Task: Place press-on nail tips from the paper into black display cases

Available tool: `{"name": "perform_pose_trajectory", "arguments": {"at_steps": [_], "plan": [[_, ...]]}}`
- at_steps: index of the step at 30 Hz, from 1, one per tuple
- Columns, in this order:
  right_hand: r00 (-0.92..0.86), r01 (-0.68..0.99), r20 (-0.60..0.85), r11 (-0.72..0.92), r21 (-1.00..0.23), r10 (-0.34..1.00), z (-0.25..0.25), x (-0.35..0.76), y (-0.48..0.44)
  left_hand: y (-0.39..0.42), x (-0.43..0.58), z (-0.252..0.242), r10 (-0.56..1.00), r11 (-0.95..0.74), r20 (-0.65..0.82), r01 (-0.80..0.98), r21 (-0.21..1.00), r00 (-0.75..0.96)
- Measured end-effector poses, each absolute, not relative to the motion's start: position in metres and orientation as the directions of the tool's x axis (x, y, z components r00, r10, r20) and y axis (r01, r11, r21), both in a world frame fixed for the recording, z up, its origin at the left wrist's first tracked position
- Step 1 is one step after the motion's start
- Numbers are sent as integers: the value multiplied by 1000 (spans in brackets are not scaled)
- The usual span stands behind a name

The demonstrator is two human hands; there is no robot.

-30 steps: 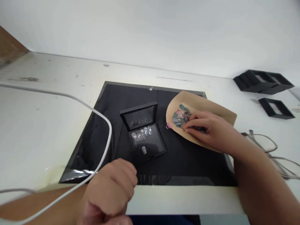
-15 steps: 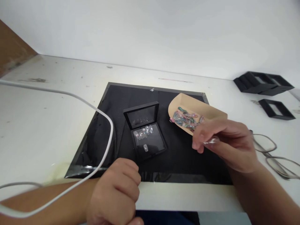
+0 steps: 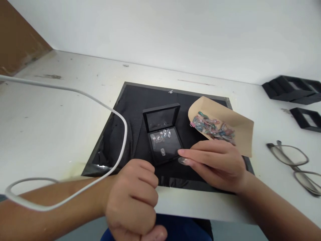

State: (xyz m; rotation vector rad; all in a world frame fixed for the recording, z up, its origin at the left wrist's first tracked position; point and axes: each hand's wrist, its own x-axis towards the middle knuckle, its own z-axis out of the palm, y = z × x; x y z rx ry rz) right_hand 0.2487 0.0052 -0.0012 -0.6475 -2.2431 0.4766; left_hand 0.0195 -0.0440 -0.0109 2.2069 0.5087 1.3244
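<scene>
Black mat point(image 3: 136, 103), white table point(image 3: 77, 117): right hand point(image 3: 220, 164) pinches a clear false nail point(image 3: 184, 161) beside the open case point(image 3: 172, 147), left hand point(image 3: 134, 201) fisted; I judge this a transfer step, calling for gentle placement

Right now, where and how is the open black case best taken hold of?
The open black case is probably best gripped by the left and right edges of its base, from the near side: the lid stands raised at the far edge, and clear nail tips lie inside, where a grip from above could disturb them.
</scene>
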Motion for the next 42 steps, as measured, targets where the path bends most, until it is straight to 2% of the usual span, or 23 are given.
{"name": "perform_pose_trajectory", "arguments": {"at_steps": [4, 8, 12, 15, 17, 21, 24, 29, 34, 42], "plan": [[-649, 326, 536, 834, -445, 540, -13, 244, 9, -44, 19, -13, 545, -804, 707, 42, 593, 451], [-611, 375, 593, 852, -366, 524, -20, 240, 13, -42, 14, -18, 451, -852, 731, 4, 523, 512], [-580, 419, 595, 830, -369, 557, -28, 236, 15, -38, 9, -25, 332, -886, 745, -81, 457, 578], [-596, 425, 567, 823, -378, 568, -33, 235, 16, -38, 9, -26, 311, -891, 743, -90, 444, 592], [-625, 424, 526, 817, -390, 576, -35, 235, 17, -40, 11, -23, 349, -880, 749, -77, 469, 563], [-650, 429, 467, 796, -426, 600, -32, 237, 21, -45, 19, -11, 618, -726, 649, 4, 688, 443], [-663, 424, 446, 793, -438, 601, -28, 239, 22, -45, 22, -4, 680, -665, 616, -21, 747, 399], [-687, 447, 391, 781, -436, 612, -27, 243, 20, -47, 24, -4, 656, -702, 652, -10, 712, 380], [-686, 443, 399, 784, -434, 608, -28, 242, 19, -48, 24, -8, 633, -729, 668, 10, 685, 391], [-691, 381, 487, 842, -383, 534, -30, 235, 20, -40, 14, -23, 442, -838, 760, -82, 540, 477]]}}
